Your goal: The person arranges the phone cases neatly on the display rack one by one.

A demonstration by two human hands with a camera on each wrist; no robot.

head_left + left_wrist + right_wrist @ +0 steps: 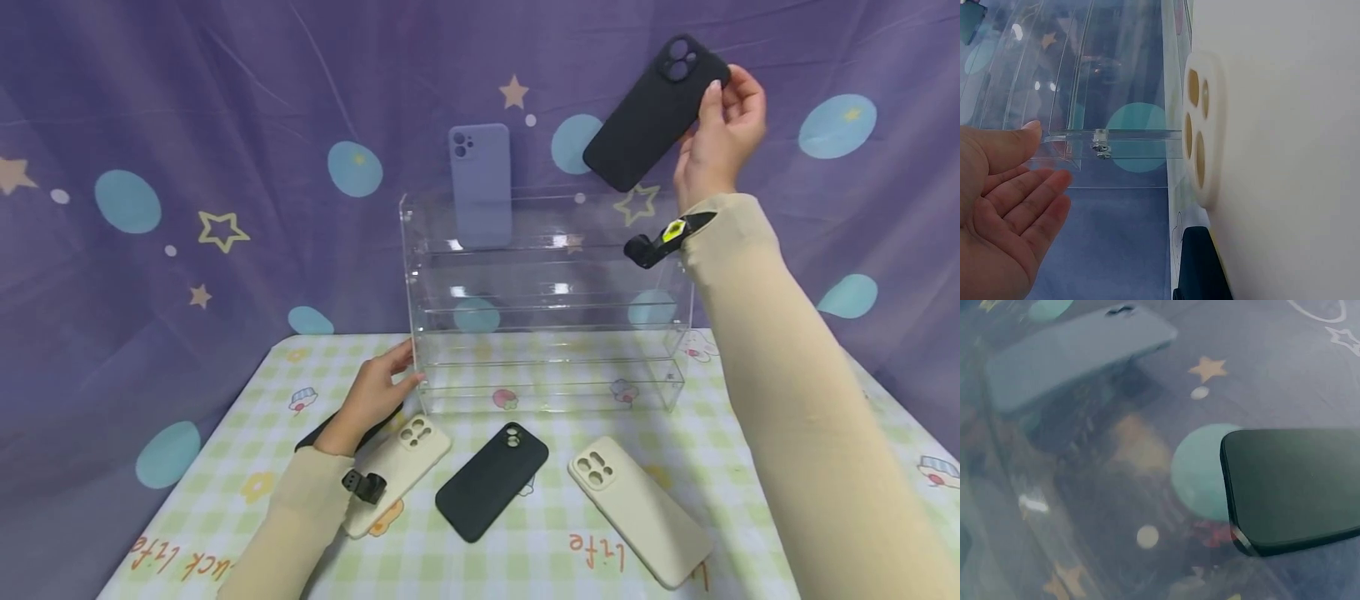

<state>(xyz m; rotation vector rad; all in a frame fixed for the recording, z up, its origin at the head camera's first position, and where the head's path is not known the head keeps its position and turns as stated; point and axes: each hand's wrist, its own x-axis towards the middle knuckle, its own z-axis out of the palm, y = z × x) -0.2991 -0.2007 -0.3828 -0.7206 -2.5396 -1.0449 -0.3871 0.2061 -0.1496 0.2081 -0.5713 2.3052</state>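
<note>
High at the right, my right hand (723, 133) pinches a black phone case (652, 117) by its edge, tilted with the camera cutouts up. The right wrist view shows that case's lower end (1297, 487), with the hand out of frame. A clear tiered acrylic display rack (551, 333) stands on the table, and a blue-grey phone case (482, 187) leans upright on its top tier. My left hand (378, 387) is at the rack's left side panel, thumb and fingers extended and apart, fingertips right at the panel (1138, 144).
In front of the rack lie a cream phone case (401, 475), a black phone case (492, 483) and another cream case (641, 512). Something black (382, 429) is partly hidden under the left wrist. A purple patterned curtain (225, 100) hangs behind the checked tablecloth (255, 450).
</note>
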